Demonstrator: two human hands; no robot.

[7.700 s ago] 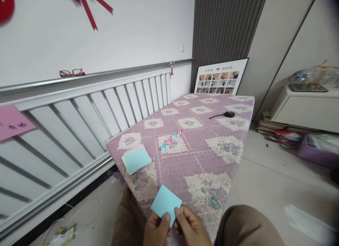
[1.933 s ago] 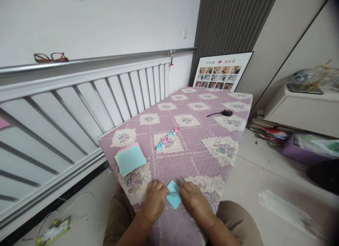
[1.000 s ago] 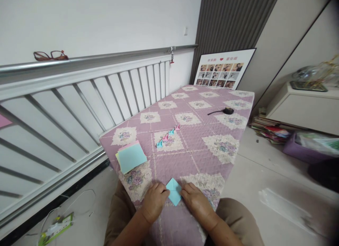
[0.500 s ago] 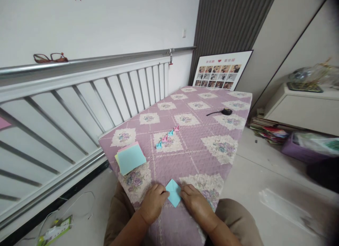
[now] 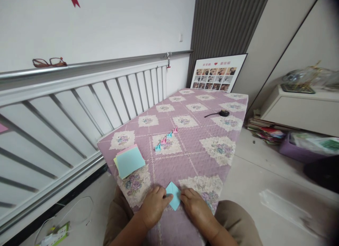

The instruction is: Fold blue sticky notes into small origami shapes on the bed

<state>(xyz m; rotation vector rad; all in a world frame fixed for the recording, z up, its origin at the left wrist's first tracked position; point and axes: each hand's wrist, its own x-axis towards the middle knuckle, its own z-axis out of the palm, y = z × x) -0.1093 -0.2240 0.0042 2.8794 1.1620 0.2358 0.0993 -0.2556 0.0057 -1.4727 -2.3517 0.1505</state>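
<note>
Blue folded paper, left hand and right hand holding opposite corners; 4 folded pieces beyond

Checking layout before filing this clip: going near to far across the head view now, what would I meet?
Creased light-blue paper → paper stack → farthest small pink folded piece → black strapped object → photo board.

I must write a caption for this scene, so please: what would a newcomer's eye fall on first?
Probably the creased blue paper on the floral purple cloth, between the left hand and the right hand. Farther away, four small folded papers, pink and blue, form a slanting row, right of the stack of coloured sheets.
</note>
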